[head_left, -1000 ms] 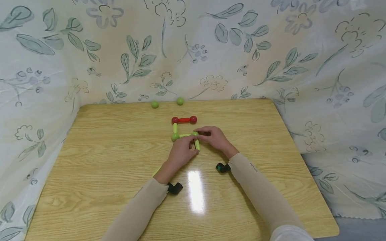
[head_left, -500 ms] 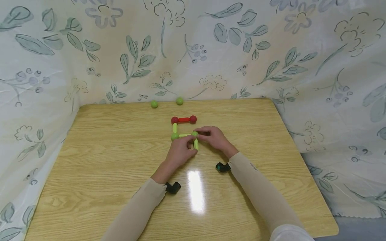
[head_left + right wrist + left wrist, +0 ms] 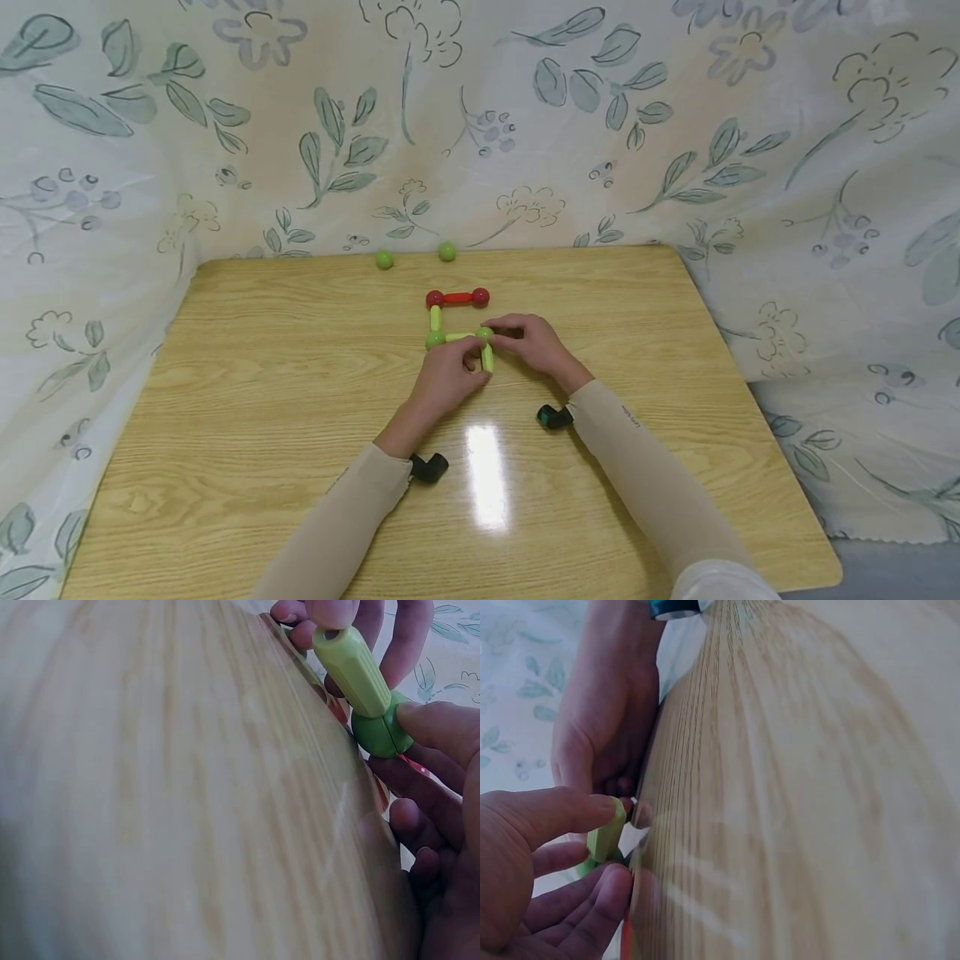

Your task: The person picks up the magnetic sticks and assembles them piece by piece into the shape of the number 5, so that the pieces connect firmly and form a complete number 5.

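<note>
The left hand (image 3: 446, 375) grasps a short yellow-green rod (image 3: 352, 671), its thumb at the rod's near end, while the right hand (image 3: 534, 342) pinches a green ball (image 3: 379, 735) between thumb and fingers; the rod's far end meets that ball. Both pieces are near the middle of the wooden worktop (image 3: 262, 375). From the pinched ball, a second rod (image 3: 459, 337) (partly behind the left fingers) runs leftward to a corner ball (image 3: 435, 340), also green. Beyond it, a third rod (image 3: 435, 318) leads to a dark red ball (image 3: 435, 298), joined by a red rod (image 3: 457, 298) to another red ball (image 3: 480, 297). Two loose green balls (image 3: 384, 259) sit apart at the far edge, before a leaf-patterned cloth (image 3: 480, 192).
</note>
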`<state>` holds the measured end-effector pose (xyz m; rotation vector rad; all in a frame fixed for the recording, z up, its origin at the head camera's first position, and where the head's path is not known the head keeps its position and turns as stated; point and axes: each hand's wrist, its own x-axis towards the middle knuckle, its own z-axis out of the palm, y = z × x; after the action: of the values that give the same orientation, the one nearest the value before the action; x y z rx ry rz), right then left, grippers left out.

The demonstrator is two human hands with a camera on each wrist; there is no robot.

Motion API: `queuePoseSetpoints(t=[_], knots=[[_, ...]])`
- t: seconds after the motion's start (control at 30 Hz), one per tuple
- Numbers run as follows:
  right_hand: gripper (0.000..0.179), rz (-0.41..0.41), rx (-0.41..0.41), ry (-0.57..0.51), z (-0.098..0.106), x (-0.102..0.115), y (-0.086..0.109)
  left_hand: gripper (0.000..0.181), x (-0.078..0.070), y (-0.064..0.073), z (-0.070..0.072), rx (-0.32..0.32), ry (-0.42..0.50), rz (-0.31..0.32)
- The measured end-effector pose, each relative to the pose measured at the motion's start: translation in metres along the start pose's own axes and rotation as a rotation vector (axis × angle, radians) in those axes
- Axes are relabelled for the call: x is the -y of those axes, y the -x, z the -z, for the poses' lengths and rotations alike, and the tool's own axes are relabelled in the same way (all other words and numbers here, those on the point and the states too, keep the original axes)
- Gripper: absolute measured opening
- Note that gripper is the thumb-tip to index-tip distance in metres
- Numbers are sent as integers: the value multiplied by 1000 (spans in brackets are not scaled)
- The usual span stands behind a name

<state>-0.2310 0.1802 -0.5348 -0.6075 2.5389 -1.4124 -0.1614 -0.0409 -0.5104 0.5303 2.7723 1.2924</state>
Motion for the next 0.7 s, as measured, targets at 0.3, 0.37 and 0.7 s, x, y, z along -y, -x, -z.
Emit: queuePoseSetpoints(t=[0.3,0.37,0.7], knots=[[30,-1,-3,11,-1,-1,0,42,-1,1,2,6,10,-7],[30,-1,-6,14,-1,-1,0,42,-1,1,2,3,9,-7],[31,1,-6,10,-1,0,0,41,-9,8,14,-3,54,59]])
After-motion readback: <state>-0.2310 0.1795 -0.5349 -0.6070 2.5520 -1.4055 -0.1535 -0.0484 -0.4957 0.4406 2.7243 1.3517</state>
